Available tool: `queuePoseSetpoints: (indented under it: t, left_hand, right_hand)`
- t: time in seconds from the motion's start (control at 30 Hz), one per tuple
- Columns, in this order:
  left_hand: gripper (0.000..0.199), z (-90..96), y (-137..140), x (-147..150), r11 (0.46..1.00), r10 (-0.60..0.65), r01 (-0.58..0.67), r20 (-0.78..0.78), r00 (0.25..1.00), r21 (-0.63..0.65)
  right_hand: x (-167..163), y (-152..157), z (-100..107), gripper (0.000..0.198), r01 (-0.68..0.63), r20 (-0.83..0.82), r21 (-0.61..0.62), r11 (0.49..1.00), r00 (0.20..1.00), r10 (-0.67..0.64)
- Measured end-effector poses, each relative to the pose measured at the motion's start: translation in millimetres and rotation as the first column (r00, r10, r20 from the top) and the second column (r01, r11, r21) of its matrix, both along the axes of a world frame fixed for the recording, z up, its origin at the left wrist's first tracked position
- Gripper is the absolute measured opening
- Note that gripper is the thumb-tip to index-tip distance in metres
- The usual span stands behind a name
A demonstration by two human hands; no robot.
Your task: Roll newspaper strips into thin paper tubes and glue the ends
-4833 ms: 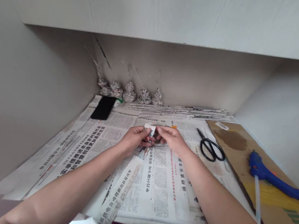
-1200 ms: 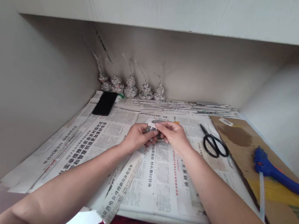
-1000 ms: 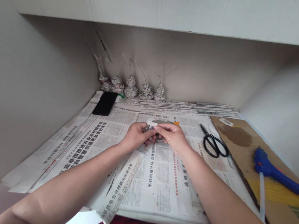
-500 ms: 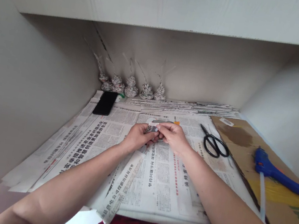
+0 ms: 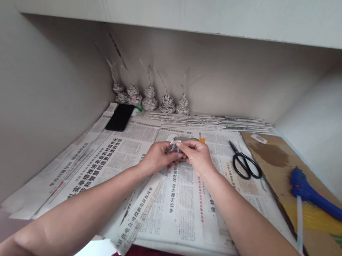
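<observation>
Over the middle of the newspaper sheets (image 5: 186,210), my left hand (image 5: 156,157) and my right hand (image 5: 198,156) meet, fingers closed. Between the fingertips is a small piece of newspaper (image 5: 173,148), pale at its top edge and printed below. My fingers cover most of it, so its full shape is hidden. A long newspaper strip (image 5: 135,216) slants from below my left hand past the table's front edge; whether it joins the held piece I cannot tell. Behind my fingers lies a grey object (image 5: 182,139), mostly covered, with a small orange bit beside it.
Several gourd-shaped coiled-paper pieces (image 5: 150,100) line the back, left of thin paper rods (image 5: 211,123). A black phone (image 5: 120,117) lies at left. Black scissors (image 5: 244,163) lie at right, beside cardboard (image 5: 283,183) bearing a blue glue gun (image 5: 320,200). An overhang (image 5: 212,7) crosses above.
The pale top edge of the held newspaper piece has shifted and looks smaller, with my fingertips slightly closer around it. The strip and the tools have stayed in place.
</observation>
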State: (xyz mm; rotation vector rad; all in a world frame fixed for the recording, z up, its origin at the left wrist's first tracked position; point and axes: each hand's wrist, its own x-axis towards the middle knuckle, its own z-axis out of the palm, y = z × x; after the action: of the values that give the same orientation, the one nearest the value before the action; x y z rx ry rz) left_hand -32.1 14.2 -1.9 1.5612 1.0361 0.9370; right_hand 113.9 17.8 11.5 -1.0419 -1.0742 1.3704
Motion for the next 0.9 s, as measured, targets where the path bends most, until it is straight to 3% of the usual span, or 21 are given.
queuePoseSetpoints:
  t: [0.23, 0.6, 0.9]
  left_hand:
    - [0.034, 5.9, -3, 1, 0.997, -0.005, 0.011, 0.078, 0.997, -0.078]
    - [0.033, 8.3, -4, 0, 0.993, -0.002, 0.008, 0.049, 0.999, -0.119]
    - [0.036, 8.2, -5, 2, 0.991, -0.028, 0.037, 0.067, 0.997, -0.132]
  right_hand:
    - [2, -1, 3, 0.029, -0.039, 0.027, 0.024, 0.999, 0.999, 0.038]
    - [8, -4, 13, 0.032, -0.118, 0.098, 0.016, 0.993, 0.988, 0.116]
    - [1, -4, 12, 0.032, -0.009, 0.025, -0.058, 0.998, 1.000, 0.011]
